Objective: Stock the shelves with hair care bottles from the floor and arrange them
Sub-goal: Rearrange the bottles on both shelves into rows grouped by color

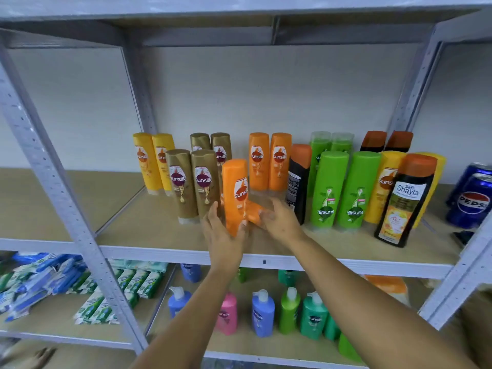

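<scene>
Shelf [149,230]: orange bottle [235,195] upright, cap-down.

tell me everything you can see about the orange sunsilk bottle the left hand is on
The orange Sunsilk bottle is a tall, glossy plastic bottle with rounded edges and a dark red label in white lettering. It stands near the front of the shelf board, tilted slightly, right of the two front gold bottles. The left hand holds its lower part, thumb on the front. A second orange bottle lies tipped behind its base, under the right hand. Whether the two bottles touch is unclear.
</scene>
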